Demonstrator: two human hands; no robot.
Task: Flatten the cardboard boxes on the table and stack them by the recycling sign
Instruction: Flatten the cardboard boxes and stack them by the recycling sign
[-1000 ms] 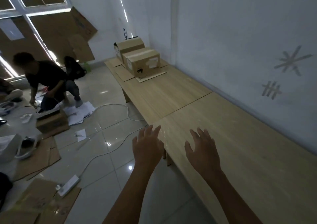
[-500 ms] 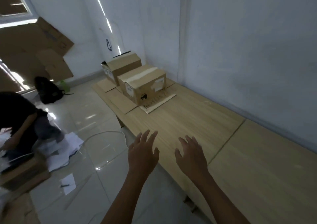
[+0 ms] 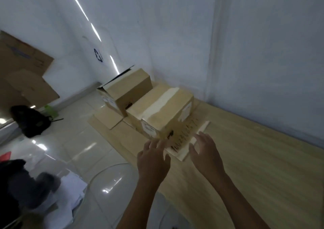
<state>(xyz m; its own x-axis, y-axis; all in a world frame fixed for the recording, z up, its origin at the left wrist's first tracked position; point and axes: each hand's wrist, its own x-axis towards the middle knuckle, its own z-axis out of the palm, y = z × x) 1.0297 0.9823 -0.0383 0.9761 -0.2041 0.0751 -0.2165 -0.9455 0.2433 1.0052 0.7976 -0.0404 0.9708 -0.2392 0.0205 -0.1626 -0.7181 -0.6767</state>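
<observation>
Two brown cardboard boxes stand on the far end of the long wooden table (image 3: 254,158). The near box (image 3: 163,109) has a pale tape strip along its top and white labels; its bottom flaps lie spread flat on the table. The far box (image 3: 129,88) stands behind it with one end open. A blue recycling sign (image 3: 98,55) is on the white wall beyond them. My left hand (image 3: 153,160) is open, its fingertips at the near box's front corner. My right hand (image 3: 206,151) is open too, hovering over the spread flap with dark writing (image 3: 185,137).
Flat cardboard sheets (image 3: 26,71) lean on the wall at left. A black backpack (image 3: 29,120) and a green bottle (image 3: 50,110) sit on the tiled floor. A crouching person (image 3: 19,185) and white papers (image 3: 70,190) are at lower left, with a white cable (image 3: 98,176) curving across the floor.
The view has come much closer to the boxes. Both hands have travelled forward along the table and now reach the near box and its front flap.
</observation>
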